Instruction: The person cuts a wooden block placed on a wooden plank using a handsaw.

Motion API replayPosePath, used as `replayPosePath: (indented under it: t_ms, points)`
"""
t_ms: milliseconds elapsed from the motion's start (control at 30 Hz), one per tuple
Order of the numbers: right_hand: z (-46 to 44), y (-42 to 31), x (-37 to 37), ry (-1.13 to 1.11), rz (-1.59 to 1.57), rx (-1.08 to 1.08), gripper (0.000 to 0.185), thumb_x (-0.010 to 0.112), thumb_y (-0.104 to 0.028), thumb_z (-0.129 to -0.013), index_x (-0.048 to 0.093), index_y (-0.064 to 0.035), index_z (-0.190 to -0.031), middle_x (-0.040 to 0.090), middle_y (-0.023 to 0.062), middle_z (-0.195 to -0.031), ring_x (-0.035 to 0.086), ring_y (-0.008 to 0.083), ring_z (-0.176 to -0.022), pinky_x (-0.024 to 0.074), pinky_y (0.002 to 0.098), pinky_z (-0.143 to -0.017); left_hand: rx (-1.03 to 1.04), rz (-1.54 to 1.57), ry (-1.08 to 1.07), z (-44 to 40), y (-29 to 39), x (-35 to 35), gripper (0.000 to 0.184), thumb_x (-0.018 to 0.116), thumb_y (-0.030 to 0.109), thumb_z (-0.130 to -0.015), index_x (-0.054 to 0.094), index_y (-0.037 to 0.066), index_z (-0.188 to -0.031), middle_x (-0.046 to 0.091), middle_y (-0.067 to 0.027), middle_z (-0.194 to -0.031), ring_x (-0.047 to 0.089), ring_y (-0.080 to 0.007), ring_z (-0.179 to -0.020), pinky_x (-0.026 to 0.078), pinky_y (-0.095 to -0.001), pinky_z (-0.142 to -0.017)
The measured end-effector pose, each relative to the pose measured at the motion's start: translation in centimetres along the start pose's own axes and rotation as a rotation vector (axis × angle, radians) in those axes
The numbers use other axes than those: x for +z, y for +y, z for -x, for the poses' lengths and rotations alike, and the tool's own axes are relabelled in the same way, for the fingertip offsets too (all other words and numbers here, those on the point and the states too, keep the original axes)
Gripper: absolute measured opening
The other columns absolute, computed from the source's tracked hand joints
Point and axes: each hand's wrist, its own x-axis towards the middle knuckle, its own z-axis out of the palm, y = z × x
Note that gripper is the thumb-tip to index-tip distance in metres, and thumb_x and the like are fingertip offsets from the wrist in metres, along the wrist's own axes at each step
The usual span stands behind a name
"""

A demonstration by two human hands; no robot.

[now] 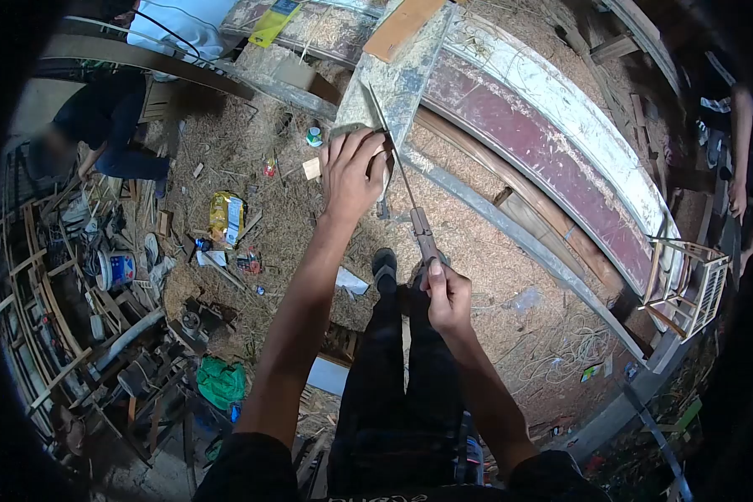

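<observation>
Far left: a person crouches over a pile of wood scraps, apart from the wearer's hands. White bucket with a blue label at the pile's edge, green bag lower down. Yellow packet on the shavings-covered ground, small can up and to its right. Left hand is palm down at the near end of a dusty plank, not clenched, fingers spread and slightly bent; can't tell whether any fingertip hooks an edge. Orange-brown board lies on the plank's far part. Saw is just right of the left hand, blade slanting up-left over the plank, handle toward the wearer. Can't tell how deep the teeth sit, if at all. Right hand is closed firmly round the saw's handle. Right of that, a long curved maroon and white panel runs down-right, loose rope on the ground below. Slatted wooden frame near the panel's low end. Far right, another person's arm hangs down, partly in shadow.
</observation>
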Motion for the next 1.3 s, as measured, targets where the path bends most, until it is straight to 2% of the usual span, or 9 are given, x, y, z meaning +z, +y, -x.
replayPosePath:
  t_ms: [67,167,400,600,700,967,1133,1233,1300]
  points:
    - [-0.1,-0.3,0.7,0.068,0.007,-0.059,0.044,0.055,-0.025,-0.101,0.056,0.0014,-0.066,0.052,0.0052,-0.055,0.049,0.0109,-0.051,0.0377,0.0320,-0.049,0.007,-0.010,0.006,0.0,0.3,0.0,0.028,0.072,0.011,-0.078,0.069,0.011,-0.105,0.065,-0.0041,-0.112,0.057,-0.0256,-0.105,0.039,-0.0408,-0.091]
    - [-0.5,0.4,1.4,0.066,0.048,-0.051,0.047,0.049,-0.027,-0.104,0.053,-0.0015,-0.064,0.044,-0.0038,-0.058,0.038,0.0046,-0.055,0.0294,0.0258,-0.049,0.019,-0.001,0.023,-0.2,0.2,0.0,0.025,0.072,0.011,-0.077,0.070,0.012,-0.102,0.065,-0.0027,-0.110,0.057,-0.0249,-0.103,0.039,-0.0402,-0.090]
    - [-0.6,0.1,1.8,0.145,0.151,-0.056,0.035,0.060,-0.018,-0.099,0.062,0.0027,-0.071,0.049,-0.0039,-0.058,0.042,0.0027,-0.055,0.0335,0.0241,-0.048,0.078,-0.012,0.060,0.3,-0.6,0.3,0.016,0.073,0.006,-0.076,0.071,0.012,-0.091,0.066,-0.0006,-0.108,0.056,-0.0241,-0.096,0.041,-0.0375,-0.084]
    - [-0.9,0.1,2.9,0.232,0.135,-0.164,0.037,0.060,-0.019,-0.100,0.061,0.0032,-0.070,0.048,-0.0027,-0.055,0.041,0.0039,-0.052,0.0333,0.0265,-0.047,0.062,0.014,0.034,0.2,-0.5,0.0,0.017,0.074,0.009,-0.075,0.072,0.013,-0.091,0.064,-0.0003,-0.105,0.056,-0.0241,-0.096,0.040,-0.0388,-0.084]
    - [-3.2,-1.4,3.3,0.177,0.182,-0.150,0.033,0.064,-0.021,-0.096,0.066,0.0026,-0.073,0.053,0.0111,-0.050,0.052,0.0147,-0.043,0.0402,0.0331,-0.046,0.057,0.018,0.042,0.3,-0.8,0.4,0.021,0.074,0.011,-0.076,0.073,0.015,-0.096,0.064,-0.0001,-0.104,0.056,-0.0239,-0.095,0.039,-0.0394,-0.085]
    - [-0.5,1.0,1.9,0.238,0.107,-0.075,0.035,0.062,-0.023,-0.096,0.067,0.0032,-0.075,0.047,0.0075,-0.049,0.047,0.0092,-0.044,0.0364,0.0328,-0.044,0.062,0.023,0.048,0.5,-0.9,0.3,0.025,0.074,0.010,-0.075,0.073,0.017,-0.099,0.063,0.0003,-0.104,0.055,-0.0233,-0.094,0.039,-0.0394,-0.082]
    - [-7.4,-1.3,4.3,0.152,0.201,-0.114,0.041,0.061,-0.030,-0.097,0.066,0.0027,-0.072,0.048,0.0065,-0.049,0.051,0.0093,-0.047,0.0405,0.0305,-0.046,0.067,-0.013,0.053,0.5,-0.9,0.4,0.025,0.073,0.010,-0.075,0.073,0.017,-0.099,0.063,0.0005,-0.105,0.055,-0.0226,-0.094,0.039,-0.0393,-0.082]
    - [-1.8,1.4,1.7,0.152,0.282,0.001,0.040,0.061,-0.029,-0.097,0.066,0.0025,-0.073,0.049,0.0072,-0.049,0.051,0.0097,-0.047,0.0406,0.0304,-0.046,0.067,0.016,0.055,0.3,-0.7,0.2,0.024,0.072,0.009,-0.076,0.074,0.017,-0.099,0.063,0.0003,-0.104,0.055,-0.0221,-0.095,0.039,-0.0391,-0.082]
    - [-0.5,0.1,1.6,0.178,0.208,-0.037,0.039,0.061,-0.028,-0.097,0.067,0.0020,-0.074,0.049,0.0072,-0.050,0.051,0.0093,-0.048,0.0407,0.0302,-0.046,0.068,-0.006,0.047,0.1,-0.8,-0.1,0.023,0.071,0.009,-0.076,0.074,0.016,-0.097,0.063,0.0001,-0.104,0.055,-0.0219,-0.095,0.038,-0.0384,-0.082]
